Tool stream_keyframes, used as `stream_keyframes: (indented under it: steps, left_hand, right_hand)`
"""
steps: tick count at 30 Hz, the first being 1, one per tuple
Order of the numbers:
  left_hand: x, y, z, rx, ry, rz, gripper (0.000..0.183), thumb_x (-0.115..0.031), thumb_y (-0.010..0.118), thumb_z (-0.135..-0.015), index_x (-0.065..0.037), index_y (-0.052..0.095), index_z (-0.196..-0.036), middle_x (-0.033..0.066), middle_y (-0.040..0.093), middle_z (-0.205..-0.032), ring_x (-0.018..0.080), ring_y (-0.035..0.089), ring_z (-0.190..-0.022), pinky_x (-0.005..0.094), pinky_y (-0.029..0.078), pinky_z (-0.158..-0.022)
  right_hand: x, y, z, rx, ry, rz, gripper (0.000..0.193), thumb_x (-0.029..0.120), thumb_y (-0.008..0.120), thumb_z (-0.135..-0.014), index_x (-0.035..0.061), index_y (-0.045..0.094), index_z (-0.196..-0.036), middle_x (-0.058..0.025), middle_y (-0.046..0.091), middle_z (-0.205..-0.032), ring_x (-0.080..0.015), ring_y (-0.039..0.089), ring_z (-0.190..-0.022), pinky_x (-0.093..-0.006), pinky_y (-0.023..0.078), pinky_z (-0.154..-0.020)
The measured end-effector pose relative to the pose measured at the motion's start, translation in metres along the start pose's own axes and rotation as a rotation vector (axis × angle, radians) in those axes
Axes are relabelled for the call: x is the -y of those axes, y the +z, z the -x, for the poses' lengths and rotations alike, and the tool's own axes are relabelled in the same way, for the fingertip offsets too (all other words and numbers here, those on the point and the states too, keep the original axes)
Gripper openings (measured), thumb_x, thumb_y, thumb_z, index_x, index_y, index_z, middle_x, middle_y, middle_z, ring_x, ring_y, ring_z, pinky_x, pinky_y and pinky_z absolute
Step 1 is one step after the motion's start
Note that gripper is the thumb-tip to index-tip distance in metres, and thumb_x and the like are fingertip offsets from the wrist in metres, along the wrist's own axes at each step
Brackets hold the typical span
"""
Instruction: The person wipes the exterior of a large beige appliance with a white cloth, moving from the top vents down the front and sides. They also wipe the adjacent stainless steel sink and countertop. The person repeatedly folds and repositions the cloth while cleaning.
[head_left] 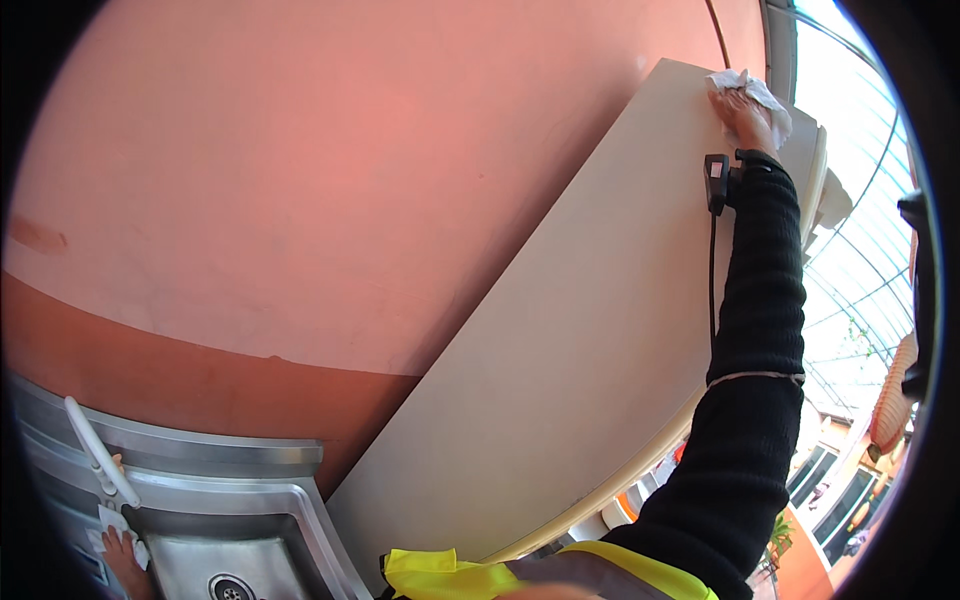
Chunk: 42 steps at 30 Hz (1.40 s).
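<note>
My right arm, in a black ribbed sleeve, reaches up along the broad pale side of a tall cabinet-like unit [570,290]. Near that side's top end, my right hand [745,115] presses a crumpled white cloth [768,98] against the surface, its fingers bent over it. Down at the lower left, my left hand [125,562] rests at the edge of a stainless steel sink [312,520], its fingers over a second white cloth [112,520]. The left forearm is out of view. A small black device [716,182] with a cable sits at my right wrist.
A white faucet [100,450] rises behind the sink, close to my left hand. The pink wall [300,180] stands beside the pale unit, with a narrow shadowed gap between. A brown cable [718,35] hangs at the top. Beyond the right arm is a glazed roof [850,270].
</note>
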<state>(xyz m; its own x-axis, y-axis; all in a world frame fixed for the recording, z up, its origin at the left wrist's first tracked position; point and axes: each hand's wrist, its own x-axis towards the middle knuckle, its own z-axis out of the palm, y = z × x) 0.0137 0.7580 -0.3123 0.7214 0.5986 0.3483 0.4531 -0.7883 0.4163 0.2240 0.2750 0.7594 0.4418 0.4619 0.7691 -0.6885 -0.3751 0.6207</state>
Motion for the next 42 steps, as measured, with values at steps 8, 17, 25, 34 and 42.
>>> stream_keyframes:
  steps: [8,17,25,34,42]
  left_hand:
    - [-0.006,-0.022,0.000,0.122,-0.048,-0.074,0.045,0.001,0.044,-0.077,-0.004,0.047,-0.122,0.0217,0.036,-0.139,0.0426,0.031,-0.128,0.0504,0.030,-0.095]
    - [-0.005,-0.063,0.002,0.017,0.045,-0.123,0.052,0.005,0.050,-0.071,-0.009,0.049,-0.122,0.0181,0.042,-0.133,0.0419,0.040,-0.118,0.0507,0.039,-0.082]
    - [0.007,-0.067,0.003,-0.133,0.124,-0.121,0.056,0.007,0.057,-0.064,-0.012,0.054,-0.117,0.0106,0.047,-0.123,0.0325,0.049,-0.107,0.0446,0.049,-0.072]
    - [0.017,-0.081,0.005,-0.079,0.138,-0.185,0.054,0.003,0.059,-0.068,-0.017,0.053,-0.118,0.0066,0.047,-0.124,0.0300,0.049,-0.108,0.0436,0.050,-0.069]
    - [0.013,-0.083,-0.006,-0.064,0.131,-0.173,0.053,-0.001,0.060,-0.069,-0.020,0.053,-0.118,0.0051,0.046,-0.126,0.0291,0.048,-0.108,0.0448,0.048,-0.070]
  right_hand:
    - [0.016,0.032,-0.052,0.006,0.076,-0.227,0.062,0.051,0.026,-0.090,0.0150,0.040,-0.138,-0.0069,0.032,-0.146,-0.0265,0.034,-0.133,-0.0403,0.023,-0.111]
    - [0.061,0.024,-0.043,-0.333,-0.316,-0.063,0.049,0.047,0.052,-0.083,0.0110,0.057,-0.117,-0.0133,0.054,-0.123,-0.0301,0.049,-0.116,-0.0421,0.036,-0.098]
    - [0.126,-0.102,0.055,-0.450,-0.349,0.046,0.060,0.051,0.064,-0.072,0.0131,0.059,-0.118,-0.0136,0.060,-0.118,-0.0342,0.056,-0.109,-0.0538,0.037,-0.095]
    - [0.226,-0.087,0.188,-0.689,-0.375,-0.461,0.018,0.016,0.048,-0.074,0.0024,0.052,-0.084,-0.0146,0.052,-0.078,-0.0335,0.051,-0.078,-0.0472,0.040,-0.070]
    - [0.371,-0.064,0.318,-0.230,-0.500,-0.600,0.040,0.032,0.061,-0.074,0.0069,0.058,-0.105,-0.0178,0.055,-0.104,-0.0349,0.055,-0.096,-0.0503,0.045,-0.079]
